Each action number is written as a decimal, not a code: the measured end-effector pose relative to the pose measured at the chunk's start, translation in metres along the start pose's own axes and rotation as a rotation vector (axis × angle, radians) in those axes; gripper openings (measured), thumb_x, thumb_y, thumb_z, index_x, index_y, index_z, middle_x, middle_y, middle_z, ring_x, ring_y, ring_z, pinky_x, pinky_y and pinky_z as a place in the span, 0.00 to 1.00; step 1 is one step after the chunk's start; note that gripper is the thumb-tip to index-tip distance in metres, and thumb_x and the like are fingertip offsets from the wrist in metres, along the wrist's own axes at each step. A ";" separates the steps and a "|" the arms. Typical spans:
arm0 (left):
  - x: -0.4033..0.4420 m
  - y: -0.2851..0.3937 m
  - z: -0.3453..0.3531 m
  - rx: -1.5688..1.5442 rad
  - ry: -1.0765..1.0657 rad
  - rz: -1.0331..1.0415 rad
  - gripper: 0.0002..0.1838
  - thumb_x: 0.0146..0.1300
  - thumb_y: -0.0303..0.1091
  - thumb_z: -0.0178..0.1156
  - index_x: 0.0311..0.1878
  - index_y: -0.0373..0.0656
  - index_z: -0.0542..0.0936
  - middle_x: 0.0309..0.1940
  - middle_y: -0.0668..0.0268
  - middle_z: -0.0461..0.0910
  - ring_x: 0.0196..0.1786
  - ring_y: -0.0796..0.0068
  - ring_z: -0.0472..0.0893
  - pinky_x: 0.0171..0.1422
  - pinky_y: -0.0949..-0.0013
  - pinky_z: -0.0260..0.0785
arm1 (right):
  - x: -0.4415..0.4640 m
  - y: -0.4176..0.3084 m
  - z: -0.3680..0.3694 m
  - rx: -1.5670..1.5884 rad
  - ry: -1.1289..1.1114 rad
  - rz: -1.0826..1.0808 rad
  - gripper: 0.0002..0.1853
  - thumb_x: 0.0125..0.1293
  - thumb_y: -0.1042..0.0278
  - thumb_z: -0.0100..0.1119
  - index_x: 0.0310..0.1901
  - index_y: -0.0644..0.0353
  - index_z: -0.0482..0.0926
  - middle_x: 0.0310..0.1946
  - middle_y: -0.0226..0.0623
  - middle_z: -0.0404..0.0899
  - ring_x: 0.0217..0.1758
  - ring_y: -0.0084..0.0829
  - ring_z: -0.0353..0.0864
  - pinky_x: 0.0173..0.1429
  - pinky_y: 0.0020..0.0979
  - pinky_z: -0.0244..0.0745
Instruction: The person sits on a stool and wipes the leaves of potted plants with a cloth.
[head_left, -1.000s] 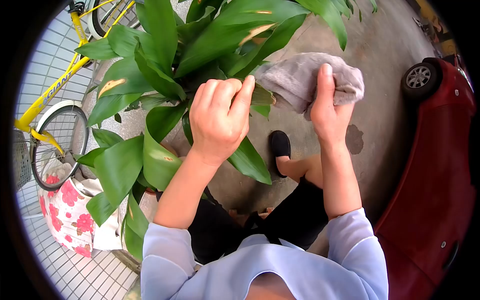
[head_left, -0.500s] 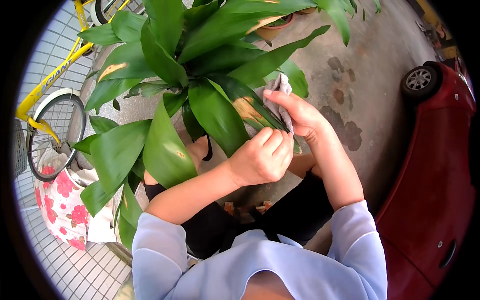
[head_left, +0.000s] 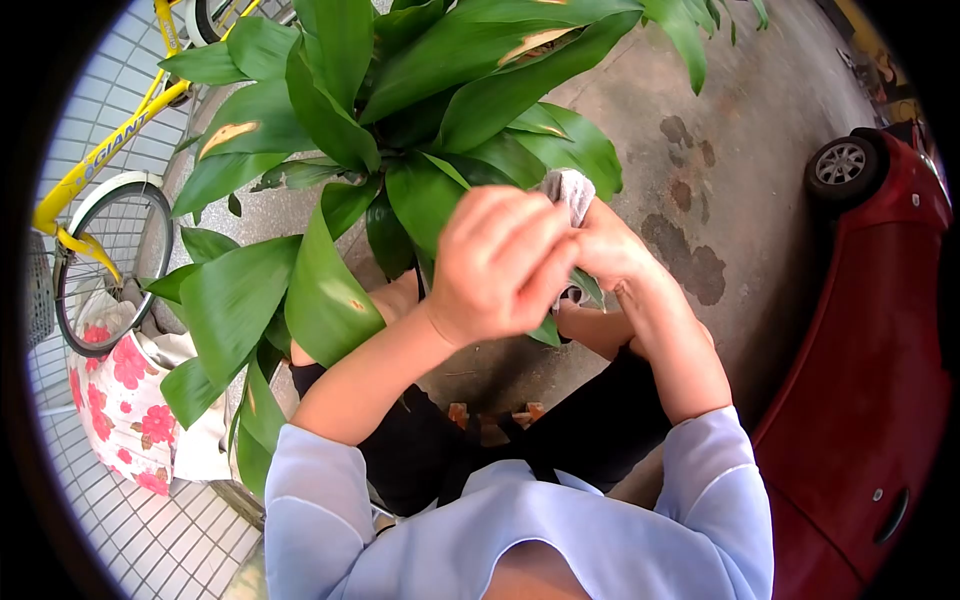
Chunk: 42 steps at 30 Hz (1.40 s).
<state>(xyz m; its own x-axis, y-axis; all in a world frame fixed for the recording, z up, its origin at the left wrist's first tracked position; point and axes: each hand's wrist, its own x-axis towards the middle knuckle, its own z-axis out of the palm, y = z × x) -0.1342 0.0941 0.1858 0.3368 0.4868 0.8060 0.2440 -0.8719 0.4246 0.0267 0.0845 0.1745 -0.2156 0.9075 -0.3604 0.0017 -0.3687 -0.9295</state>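
Note:
A large potted plant with broad green leaves [head_left: 240, 300] fills the space before me, some leaves marked with brown dry patches. My right hand [head_left: 612, 245] is closed around a grey cloth [head_left: 568, 190], which pokes out above the fingers. Right beside it, my left hand [head_left: 500, 260] is raised in front of the leaves with curled fingers, slightly blurred. What those fingers pinch, if anything, is hidden. A green leaf tip [head_left: 588, 288] shows just below the right hand. The brown-patched leaf seen between the hands earlier is mostly covered now.
A yellow bicycle [head_left: 110, 150] leans at the left by a white tiled wall. Below it sits a floral cloth bundle [head_left: 130, 420]. A red car [head_left: 860, 400] stands on the right, on the stained concrete floor [head_left: 740, 200]. My knees are under my arms.
My left hand has risen up and left from the brown-patched leaf's end. The cloth is more bunched in my right hand, which has turned. An upper leaf has swung upward.

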 end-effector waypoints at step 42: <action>-0.006 -0.042 0.027 0.103 -0.290 -0.103 0.11 0.45 0.17 0.61 0.36 0.36 0.80 0.35 0.58 0.80 0.40 0.58 0.80 0.45 0.62 0.73 | 0.048 -0.005 -0.056 0.792 0.051 0.138 0.22 0.63 0.48 0.61 0.45 0.61 0.79 0.40 0.42 0.83 0.40 0.33 0.82 0.48 0.35 0.79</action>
<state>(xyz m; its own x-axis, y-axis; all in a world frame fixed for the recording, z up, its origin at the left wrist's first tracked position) -0.1224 0.1295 0.1516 0.5470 0.5805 0.6032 0.3766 -0.8142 0.4419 0.0715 0.1412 0.1572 -0.2190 0.8445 -0.4888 -0.6718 -0.4938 -0.5521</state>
